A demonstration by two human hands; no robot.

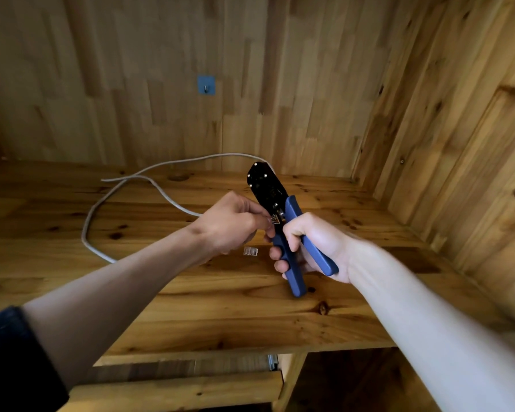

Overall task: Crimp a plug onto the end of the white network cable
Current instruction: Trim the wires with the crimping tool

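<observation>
Two bare forearms reach in from the bottom of the frame, the left out of a dark sleeve (12, 352) at the lower left, and meet over the middle of the wooden table (191, 307). The right hand (312, 245), just right of centre, has its grip wrapped round both blue handles (296, 276) of the crimping tool (269, 193). The handles stand spread apart, so I judge the squeeze is not yet made. The tool is tilted with its black end pointing up and away, which turns its side opening toward the other hand. The left hand (232, 226), at centre, has its grip pinched on the clear plug (274, 220) at the cable's end and holds it at that opening; whether it is fully seated cannot be told. A spare plug (251, 251) lies on the table just below the left hand, close by should it be needed. Beyond, the white network cable (85, 230) loops loosely across the left half of the table, slack enough that nothing tugs the end. Farthest off, a blue hook (205, 84) sits on the wooden wall (309, 69) at upper centre.
</observation>
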